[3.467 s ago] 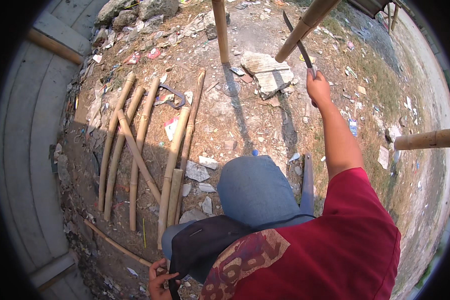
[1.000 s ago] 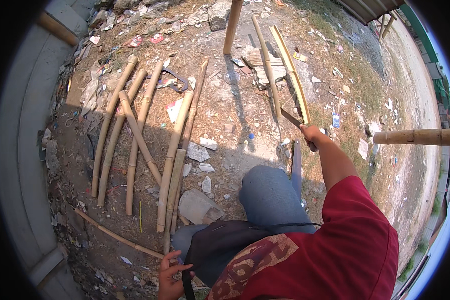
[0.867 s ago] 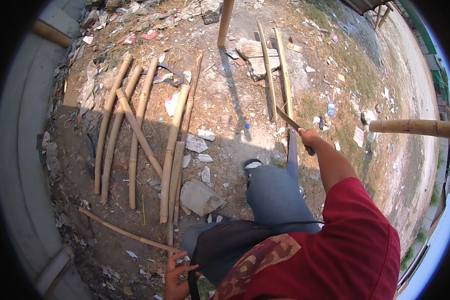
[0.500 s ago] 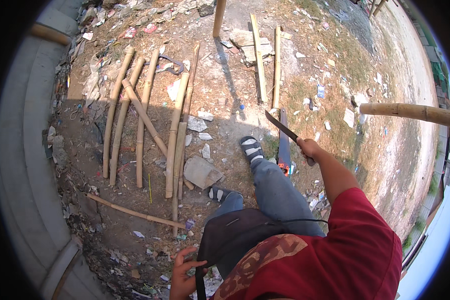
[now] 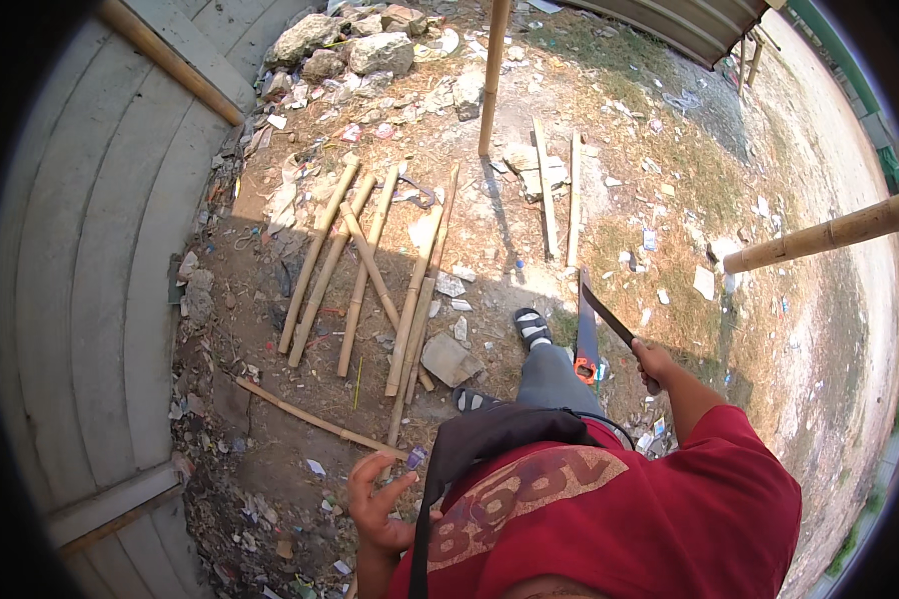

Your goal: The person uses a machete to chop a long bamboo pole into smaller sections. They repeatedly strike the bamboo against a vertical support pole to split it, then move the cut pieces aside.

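Note:
My right hand (image 5: 653, 363) is wrapped round the handle of a machete (image 5: 607, 313), its dark blade angled forward and left. On the ground just beyond lies a hand saw (image 5: 586, 334) with an orange handle; the machete blade overlaps it in view. My left hand (image 5: 378, 504) is low, beside the strap of a black bag (image 5: 504, 427) worn across my front. Its fingers are bent but apart, and nothing shows in them. Several cut bamboo poles (image 5: 367, 275) lie on the ground ahead to the left, one crossing others. A thinner bamboo stick (image 5: 315, 417) lies nearer.
A grey wall (image 5: 100, 260) runs along the left. Rocks (image 5: 380, 53) are piled at the far left. One bamboo post (image 5: 493, 80) stands ahead; another bamboo pole (image 5: 819, 238) juts in at right. Split bamboo pieces (image 5: 574, 200), a concrete block (image 5: 450, 360) and litter lie about.
The view has tilted up, bringing in the rocks and more wall. My left hand has come away from the bag's edge. The machete stays in my right hand, now pointing more steeply forward.

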{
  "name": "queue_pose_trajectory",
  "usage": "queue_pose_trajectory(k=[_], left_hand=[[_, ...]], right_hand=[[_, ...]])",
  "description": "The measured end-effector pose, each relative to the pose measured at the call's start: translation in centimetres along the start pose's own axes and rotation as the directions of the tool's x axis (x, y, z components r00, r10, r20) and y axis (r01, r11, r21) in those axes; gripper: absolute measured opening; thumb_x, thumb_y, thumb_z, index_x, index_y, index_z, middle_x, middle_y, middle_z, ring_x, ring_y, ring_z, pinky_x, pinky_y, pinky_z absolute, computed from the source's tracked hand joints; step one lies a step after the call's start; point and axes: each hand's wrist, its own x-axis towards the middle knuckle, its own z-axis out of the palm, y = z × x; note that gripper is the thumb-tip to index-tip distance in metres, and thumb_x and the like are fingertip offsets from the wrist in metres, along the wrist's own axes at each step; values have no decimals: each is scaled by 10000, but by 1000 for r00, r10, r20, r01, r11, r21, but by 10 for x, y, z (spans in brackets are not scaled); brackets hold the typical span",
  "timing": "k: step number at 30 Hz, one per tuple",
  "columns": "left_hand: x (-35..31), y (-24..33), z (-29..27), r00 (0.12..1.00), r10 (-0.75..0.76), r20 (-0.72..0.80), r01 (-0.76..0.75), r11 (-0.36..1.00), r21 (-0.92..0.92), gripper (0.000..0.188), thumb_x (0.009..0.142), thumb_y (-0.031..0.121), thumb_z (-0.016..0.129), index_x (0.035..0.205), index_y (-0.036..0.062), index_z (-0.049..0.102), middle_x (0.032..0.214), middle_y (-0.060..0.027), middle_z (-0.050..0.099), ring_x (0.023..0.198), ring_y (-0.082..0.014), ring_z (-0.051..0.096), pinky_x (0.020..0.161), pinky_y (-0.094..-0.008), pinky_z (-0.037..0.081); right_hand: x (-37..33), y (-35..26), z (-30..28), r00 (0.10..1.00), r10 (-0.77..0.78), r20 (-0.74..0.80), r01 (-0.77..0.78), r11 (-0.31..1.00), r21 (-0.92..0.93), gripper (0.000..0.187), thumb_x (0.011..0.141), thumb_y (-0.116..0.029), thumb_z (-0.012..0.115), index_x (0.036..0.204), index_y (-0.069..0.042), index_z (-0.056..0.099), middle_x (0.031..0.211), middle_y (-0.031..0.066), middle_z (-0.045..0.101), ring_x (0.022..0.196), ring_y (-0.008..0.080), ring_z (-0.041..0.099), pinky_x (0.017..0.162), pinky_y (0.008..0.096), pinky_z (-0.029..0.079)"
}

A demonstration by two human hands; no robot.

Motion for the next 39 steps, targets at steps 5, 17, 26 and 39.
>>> queue_pose_trajectory(k=[5, 17, 26, 39], left_hand=[[-8, 33, -69, 918, 326, -228, -202, 876, 437, 477, 861, 525, 684, 1069, 97, 663, 1278, -215, 587, 1210, -404, 545, 987, -566, 469], [7, 157, -112, 308, 795, -523, -629, 582, 515, 269, 884, 273, 733, 1108, 127, 767, 1040, -120, 711, 849, -253, 662, 781, -457, 541], [6, 195, -107, 54, 827, -560, -618, 468, 631, 455, 879, 474, 634, 1141, 114, 724, 1144, -139, 681, 947, -276, 649, 812, -450, 519], [26, 284, -134, -96, 875, -474, -547, 352, 760, 760, 871, 765, 491, 1188, 96, 663, 1295, -167, 638, 1088, -310, 632, 857, -441, 487]], right_hand=[[-41, 21, -22, 1000, -22, -13, 21, 1000, -15, 512, 1002, -561, 555, 842, -75, 542, 669, 47, 520, 512, 173, 504, 484, 364, 450], [-90, 70, -64, 995, -22, -100, 33, 994, 104, 532, 1008, -564, 535, 820, -66, 533, 681, 67, 517, 527, 193, 509, 490, 411, 459], [-91, 109, -108, 993, 16, -121, -7, 997, 74, 498, 1007, -529, 553, 949, -34, 567, 713, 95, 547, 529, 223, 544, 480, 415, 462], [-33, 118, -171, 996, 20, -90, -13, 997, 75, 544, 1004, -533, 554, 1077, 4, 602, 738, 139, 606, 549, 248, 594, 502, 426, 497]])
